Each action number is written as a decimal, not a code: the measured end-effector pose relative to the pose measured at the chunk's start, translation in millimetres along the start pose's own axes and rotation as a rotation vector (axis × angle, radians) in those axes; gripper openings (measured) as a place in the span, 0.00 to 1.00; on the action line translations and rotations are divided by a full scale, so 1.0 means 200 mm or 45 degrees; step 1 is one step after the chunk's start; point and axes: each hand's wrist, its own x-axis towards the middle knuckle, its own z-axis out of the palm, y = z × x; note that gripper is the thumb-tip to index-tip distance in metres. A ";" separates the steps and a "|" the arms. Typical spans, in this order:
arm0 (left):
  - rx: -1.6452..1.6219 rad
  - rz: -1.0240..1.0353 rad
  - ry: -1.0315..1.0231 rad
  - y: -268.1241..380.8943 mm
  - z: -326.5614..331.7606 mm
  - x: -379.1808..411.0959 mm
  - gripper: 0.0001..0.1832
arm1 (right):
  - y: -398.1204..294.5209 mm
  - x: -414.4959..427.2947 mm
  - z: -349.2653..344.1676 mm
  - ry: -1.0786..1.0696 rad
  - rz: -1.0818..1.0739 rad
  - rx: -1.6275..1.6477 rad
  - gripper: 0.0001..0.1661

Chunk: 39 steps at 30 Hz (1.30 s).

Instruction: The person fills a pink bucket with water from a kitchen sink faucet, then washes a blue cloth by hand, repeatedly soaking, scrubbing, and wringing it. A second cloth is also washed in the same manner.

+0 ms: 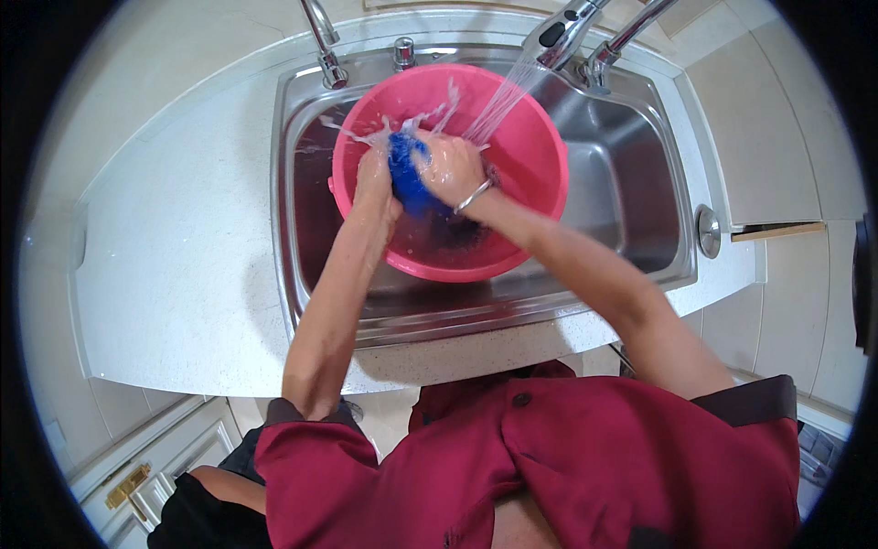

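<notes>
A wet blue cloth (409, 180) is gripped between my two hands over a pink plastic basin (531, 180). My left hand (374, 175) holds its left side, while my right hand (453, 165), with a silver bangle at the wrist, grasps the right side. Water streams from a chrome pull-out faucet head (557, 38) onto my right hand and splashes up around the cloth. Dark wet material (456, 232) lies low in the basin, partly hidden by my hands; I cannot tell what it is.
The basin rests in a stainless steel double sink (621, 178), covering much of the left bowl. A second slim tap (326, 44) and a chrome knob (405, 51) stand behind it. White countertop (171, 274) extends left. A round metal lid (708, 231) sits at the right.
</notes>
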 end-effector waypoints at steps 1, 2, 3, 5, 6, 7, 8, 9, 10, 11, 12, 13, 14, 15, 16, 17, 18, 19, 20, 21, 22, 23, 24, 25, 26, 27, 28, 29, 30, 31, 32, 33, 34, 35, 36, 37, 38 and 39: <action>0.267 -0.012 0.064 0.01 -0.04 0.03 0.13 | 0.16 0.00 0.04 -0.108 0.036 -0.139 0.17; 0.559 0.033 0.038 0.02 -0.01 0.03 0.15 | 0.33 0.00 0.08 -0.437 0.162 -0.413 0.14; 0.853 0.081 -0.003 0.06 0.05 0.00 0.17 | 0.49 -0.01 0.13 -0.602 0.246 -0.556 0.17; 1.309 0.433 -0.092 0.07 -0.01 0.13 0.26 | 0.74 -0.08 0.23 -0.583 0.337 -0.715 0.18; 1.154 0.400 -0.109 0.09 0.05 0.11 0.29 | 0.85 -0.17 0.27 -0.848 0.268 -0.767 0.18; 1.240 0.294 -0.146 0.07 0.06 0.12 0.31 | 0.93 -0.25 0.29 -1.114 0.183 -0.819 0.18; 1.324 0.187 -0.186 0.05 0.07 0.14 0.32 | 0.97 -0.29 0.28 -1.380 0.095 -0.863 0.18; 1.194 0.044 -0.015 0.08 -0.01 0.08 0.33 | 0.63 -0.13 0.16 -1.630 0.039 -0.680 0.19; 1.058 -0.083 0.079 0.08 0.02 0.00 0.33 | 0.47 -0.08 0.02 -1.391 -0.028 -0.319 0.18; 0.922 -0.210 0.147 0.08 0.09 -0.08 0.33 | 0.35 -0.06 -0.13 -1.133 -0.075 0.027 0.18; 0.803 -0.254 0.191 0.09 0.14 -0.16 0.33 | 0.16 -0.04 -0.30 -0.820 -0.057 0.257 0.15; 0.541 -0.292 0.156 0.07 0.17 -0.22 0.32 | 0.02 0.00 -0.44 -0.665 -0.155 0.294 0.15; 0.288 -0.344 0.107 0.05 0.21 -0.24 0.31 | -0.12 0.01 -0.56 -0.510 -0.089 0.479 0.13; 0.221 -0.324 0.068 0.02 0.20 -0.23 0.30 | -0.23 0.02 -0.61 -0.358 -0.028 0.630 0.12; 0.153 -0.295 0.033 0.00 0.19 -0.22 0.29 | -0.30 0.00 -0.57 -0.192 0.018 0.613 0.12; -0.036 -0.316 -0.128 -0.01 0.10 -0.14 0.28 | -0.36 -0.02 -0.48 -0.084 -0.031 0.537 0.12; -0.220 -0.353 -0.276 -0.03 0.00 -0.05 0.26 | -0.37 -0.03 -0.35 0.019 -0.082 0.470 0.12; -0.172 -0.270 -0.203 -0.10 -0.07 -0.02 0.25 | -0.28 -0.03 -0.19 0.055 -0.005 0.366 0.12; -0.126 -0.188 -0.132 -0.13 -0.09 0.00 0.25 | -0.14 -0.01 -0.05 0.090 0.074 0.260 0.14; -0.049 -0.191 0.159 -0.07 0.03 -0.02 0.23 | 0.00 0.05 0.02 -0.166 0.176 -0.018 0.16; -0.040 -0.263 0.220 -0.05 0.04 -0.04 0.23 | 0.14 0.11 0.09 -0.426 0.271 -0.291 0.18; 0.277 -0.230 0.106 -0.03 0.07 -0.04 0.23 | 0.36 0.11 0.15 -0.595 0.352 -0.425 0.21; 0.593 -0.198 -0.012 -0.02 0.09 -0.02 0.25 | 0.60 0.04 0.20 -0.771 0.439 -0.551 0.23; 0.929 0.101 -0.088 -0.01 0.11 0.06 0.26 | 0.88 -0.11 0.24 -0.773 0.450 -0.615 0.22; 1.250 0.421 -0.112 0.02 0.07 0.14 0.27 | 0.91 -0.14 0.26 -0.872 0.508 -0.606 0.21; 1.558 0.750 -0.154 0.03 0.06 0.19 0.28 | 0.94 -0.18 0.26 -0.968 0.577 -0.602 0.20; 1.673 0.672 -0.150 0.10 0.02 0.13 0.35 | 0.75 -0.11 0.20 -1.167 0.683 -0.535 0.20; 1.752 0.720 -0.317 0.11 -0.03 0.09 0.38 | 0.54 -0.05 0.07 -1.346 0.811 -0.481 0.19; 1.828 0.777 -0.503 0.12 -0.05 0.05 0.41 | 0.38 -0.05 -0.07 -1.134 0.763 -0.084 0.18; 1.823 0.720 -0.570 0.12 -0.05 0.01 0.44 | 0.25 -0.05 -0.24 -0.900 0.701 0.291 0.16; 1.823 0.658 -0.637 0.11 -0.04 -0.02 0.48 | 0.11 -0.01 -0.42 -0.788 0.640 0.440 0.15; 1.769 0.547 -0.692 0.09 0.00 -0.05 0.53 | -0.01 0.01 -0.59 -0.667 0.601 0.590 0.15; 1.615 0.533 -0.766 0.08 0.06 -0.06 0.51 | -0.10 0.02 -0.72 -0.524 0.489 0.743 0.15; 1.465 0.512 -0.833 0.07 0.12 -0.07 0.50 | -0.18 0.04 -0.83 -0.380 0.375 0.897 0.14; 1.310 0.481 -0.899 0.04 0.16 -0.08 0.49 | -0.28 0.08 -0.93 -0.262 0.232 0.782 0.14; 1.205 0.397 -0.669 0.02 0.20 -0.09 0.38 | -0.33 0.09 -1.00 -0.125 0.200 0.805 0.14; 0.946 0.371 -0.545 0.02 0.22 -0.11 0.34 | -0.32 0.08 -1.03 0.010 0.176 0.755 0.13; 0.686 0.343 -0.417 0.04 0.24 -0.12 0.30 | -0.27 0.05 -1.05 0.019 0.303 0.808 0.15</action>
